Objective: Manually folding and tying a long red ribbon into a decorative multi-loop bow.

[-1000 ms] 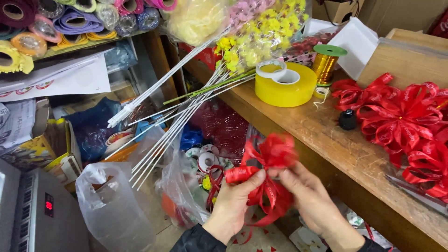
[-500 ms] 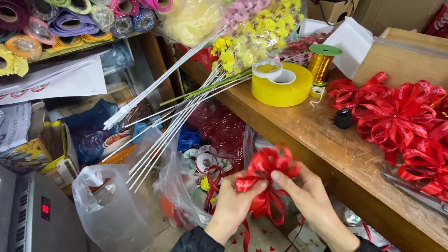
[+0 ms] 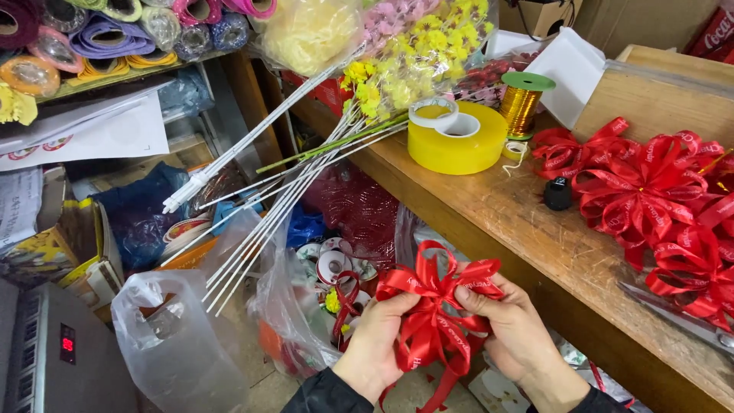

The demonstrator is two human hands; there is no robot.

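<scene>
Both hands meet low in the view, at about 6 o'clock, around a red ribbon bow (image 3: 436,306) held in the air in front of the wooden counter (image 3: 535,252). The left hand (image 3: 375,344) comes up from the dark sleeve with its back toward the camera; its fingers (image 3: 397,306) are curled closed on the left side of the bow's knot, thumb tucked under the loops. The right hand (image 3: 520,333) mirrors it from 5 o'clock, wrist bent inward, its thumb and forefinger pinched shut on a loop at the bow's right, the other fingers folded beneath. The bow's loops fan upward between the two hands and its tails hang down past the wrists.

On the counter at 3 o'clock lies a heap of finished red bows (image 3: 657,199), with a small black cap (image 3: 557,193) just beside them. At 1 o'clock stands a wide yellow tape roll (image 3: 457,138), a smaller clear tape roll (image 3: 433,112) resting on its top, and a spool of gold wire (image 3: 522,103) just behind. A bundle of artificial flower stems (image 3: 290,176) slants from 12 o'clock down toward 9 o'clock, over clear plastic bags (image 3: 176,344) on the floor.
</scene>
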